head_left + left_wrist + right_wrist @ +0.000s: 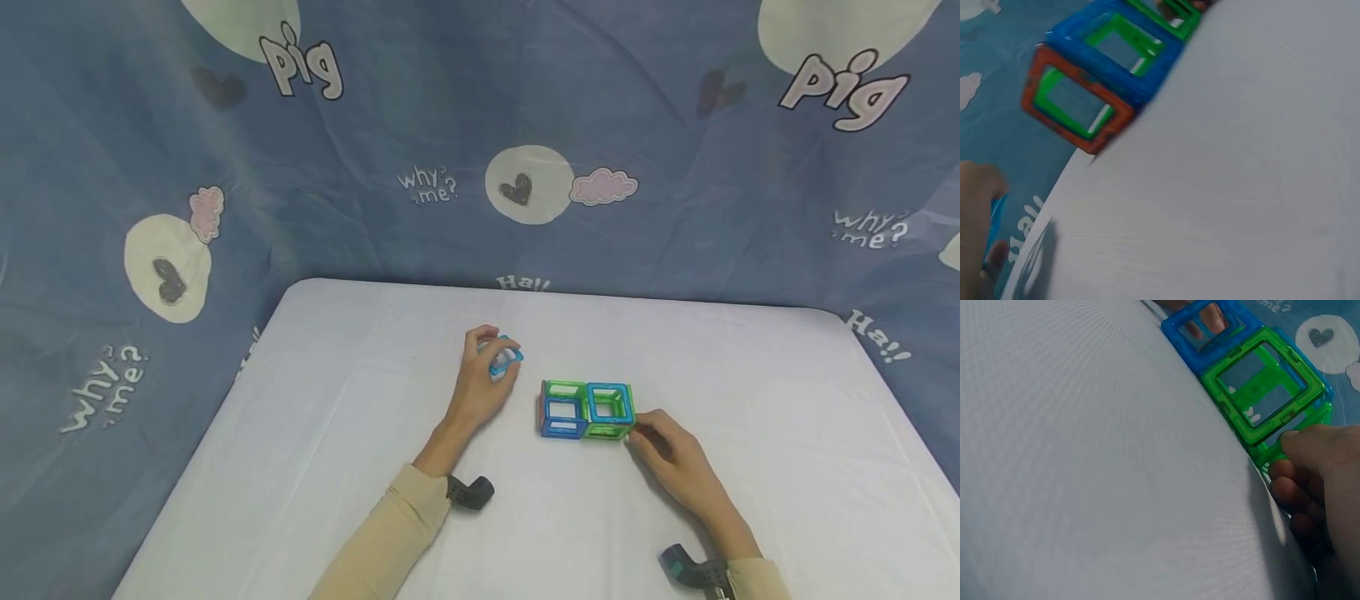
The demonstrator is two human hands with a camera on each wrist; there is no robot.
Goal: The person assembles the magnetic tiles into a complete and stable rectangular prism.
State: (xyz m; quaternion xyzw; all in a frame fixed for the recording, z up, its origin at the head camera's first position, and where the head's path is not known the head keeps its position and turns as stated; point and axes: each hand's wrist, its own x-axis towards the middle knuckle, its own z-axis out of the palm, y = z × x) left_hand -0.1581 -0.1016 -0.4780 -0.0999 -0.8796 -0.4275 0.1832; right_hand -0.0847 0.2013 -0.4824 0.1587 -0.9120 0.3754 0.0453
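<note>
In the head view my left hand (480,392) pinches a light blue magnetic tile (496,369) between thumb and fingers, a little above the table. To its right stands a block of magnetic tiles (586,417), two open cubes joined side by side. The block has green, blue and light blue frames, plus a red one (1079,78) on its left end. At the block's right end my right hand (675,462) grips the lower edge; the right wrist view shows the thumb and forefinger on a green tile (1310,428). Only part of my left hand (979,206) shows in the left wrist view.
Under everything is a table (337,400) with a white cover. A blue printed curtain (420,108) hangs behind it and along the left side. A dark wrist device (472,493) sits on the left wrist, and another (693,571) on the right.
</note>
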